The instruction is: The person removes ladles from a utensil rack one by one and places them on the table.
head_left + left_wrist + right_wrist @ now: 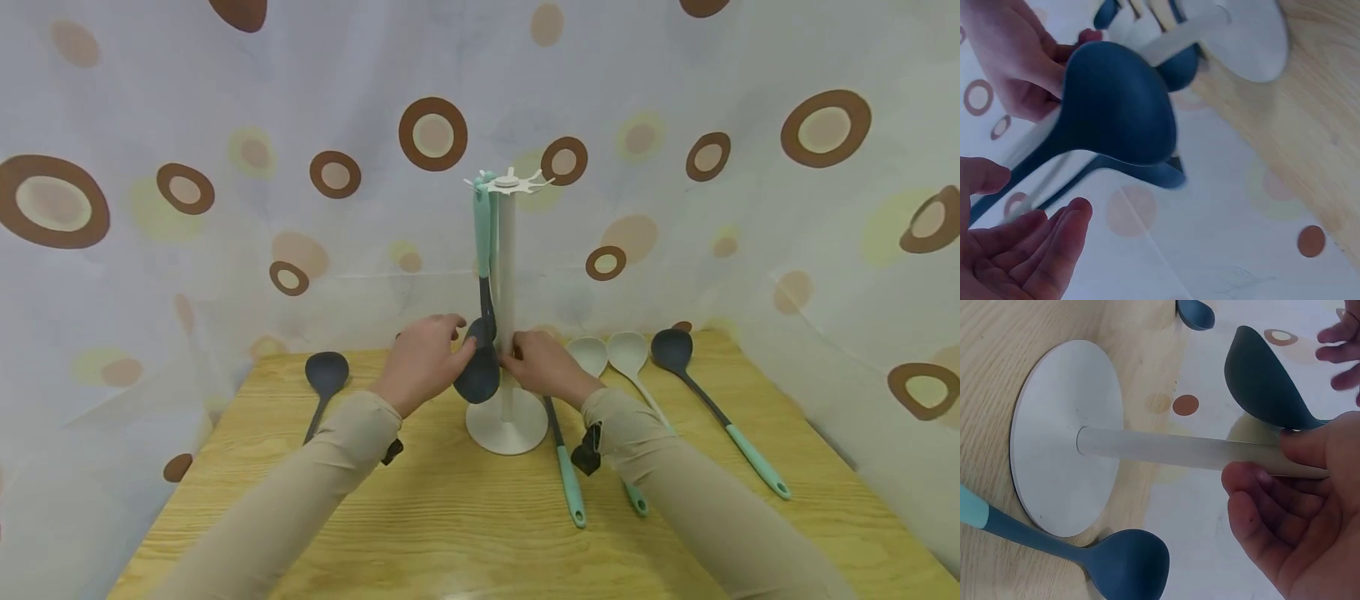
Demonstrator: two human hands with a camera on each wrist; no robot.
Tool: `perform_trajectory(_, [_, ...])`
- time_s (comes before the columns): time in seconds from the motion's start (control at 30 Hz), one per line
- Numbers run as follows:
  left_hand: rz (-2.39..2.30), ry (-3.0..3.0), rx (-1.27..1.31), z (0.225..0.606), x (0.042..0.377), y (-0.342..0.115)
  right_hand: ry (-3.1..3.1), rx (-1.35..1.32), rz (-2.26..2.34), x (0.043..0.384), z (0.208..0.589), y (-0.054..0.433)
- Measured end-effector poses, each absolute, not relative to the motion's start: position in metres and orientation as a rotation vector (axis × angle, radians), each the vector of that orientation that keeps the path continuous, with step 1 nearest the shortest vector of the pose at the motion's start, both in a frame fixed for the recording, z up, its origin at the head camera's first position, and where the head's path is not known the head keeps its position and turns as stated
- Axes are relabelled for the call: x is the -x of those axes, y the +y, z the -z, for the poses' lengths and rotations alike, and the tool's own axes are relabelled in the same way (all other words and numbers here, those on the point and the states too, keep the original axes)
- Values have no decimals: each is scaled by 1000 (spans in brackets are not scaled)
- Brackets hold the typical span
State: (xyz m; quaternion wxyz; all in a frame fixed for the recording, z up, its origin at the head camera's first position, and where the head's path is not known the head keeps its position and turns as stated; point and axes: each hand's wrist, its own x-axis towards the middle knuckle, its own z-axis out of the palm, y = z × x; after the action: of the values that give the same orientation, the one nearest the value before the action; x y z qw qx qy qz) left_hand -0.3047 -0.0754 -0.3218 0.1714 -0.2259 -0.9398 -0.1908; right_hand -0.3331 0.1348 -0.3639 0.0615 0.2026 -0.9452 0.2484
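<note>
A white stand with a round base (487, 429) and upright pole (507, 250) carries a hooked top (508, 181). From its left side hangs a dark ladle (477, 375) with a mint handle (482, 229); a second dark utensil (1150, 175) hangs behind it. My left hand (426, 362) is beside the ladle, its thumb and fingers spread apart on either side of the dark shaft in the left wrist view. My right hand (551, 365) holds the pole below the middle, thumb (1307, 447) on one side and curled fingers on the other.
Another dark ladle (326, 372) lies on the wooden table (420, 533) at the left. To the right lie two white-headed utensils (588, 354), a dark one with a mint handle (570, 487) close by the base, and a dark ladle (672, 350). A patterned curtain (360, 242) hangs behind.
</note>
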Motion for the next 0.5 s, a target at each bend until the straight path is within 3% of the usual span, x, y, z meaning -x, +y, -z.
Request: perform_trajectory(0.5, [696, -2529, 723, 308, 303, -46, -2927, -709, -759, 333, 357, 136])
